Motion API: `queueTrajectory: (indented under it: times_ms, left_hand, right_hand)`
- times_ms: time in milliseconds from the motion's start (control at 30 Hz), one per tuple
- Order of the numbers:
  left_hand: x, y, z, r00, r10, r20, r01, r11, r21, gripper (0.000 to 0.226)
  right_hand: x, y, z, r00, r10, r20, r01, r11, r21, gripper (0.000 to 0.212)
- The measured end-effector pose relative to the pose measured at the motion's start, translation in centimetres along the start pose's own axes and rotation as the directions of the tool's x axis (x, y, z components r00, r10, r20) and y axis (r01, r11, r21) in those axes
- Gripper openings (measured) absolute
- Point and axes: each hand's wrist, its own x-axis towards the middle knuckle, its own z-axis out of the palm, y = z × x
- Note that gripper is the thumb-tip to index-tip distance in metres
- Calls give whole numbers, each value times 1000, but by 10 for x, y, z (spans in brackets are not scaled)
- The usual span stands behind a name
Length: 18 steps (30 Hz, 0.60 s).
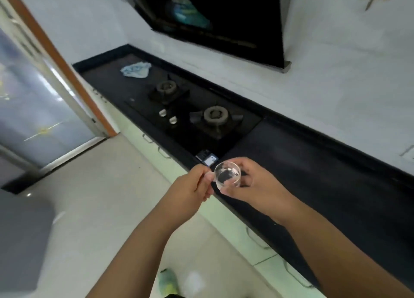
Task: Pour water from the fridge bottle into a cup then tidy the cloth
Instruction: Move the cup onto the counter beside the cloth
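Both hands are out in front of the person, meeting at the front edge of the dark bench [324, 181]. The right hand [257, 185] is wrapped around a small clear glass cup [227, 174], fingers curled under and behind it, with the mouth of the cup tipped toward the camera. The left hand [192, 188] is closed up against the cup's left side, thumb and fingertips pinching at its rim or handle; the blur keeps me from saying which. Whether there is water in the cup I cannot tell.

The cloth [135, 70], pale blue and crumpled, lies at the far left end of the bench near the corner, well apart from both hands. Between it and the hands sits a black two-burner hob [190, 118] with two silver knobs [167, 116]. A small dark box [207, 157] rests on the bench just beyond the left hand. A black hood [224, 22] hangs above the hob, and the grey fridge door [33, 109] stands off to the left.
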Motion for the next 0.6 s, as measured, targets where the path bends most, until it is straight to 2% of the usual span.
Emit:
queueTrajectory:
  times_ms: [233, 467, 600]
  left_hand:
    - [-69, -67, -92, 960, -135, -244, 116, 989, -90, 21]
    - [-131, -151, -200, 906, -235, -352, 220, 972, -84, 23]
    - [-151, -200, -267, 870, -251, -425, 258, 965, -42, 23]
  right_hand:
    - [46, -53, 116, 967, -58, 250, 75, 996, -58, 54]
    - [81, -104, 263, 914, -74, 398, 98, 994, -39, 49]
    - [105, -132, 346, 897, -102, 429, 103, 995, 21, 52]
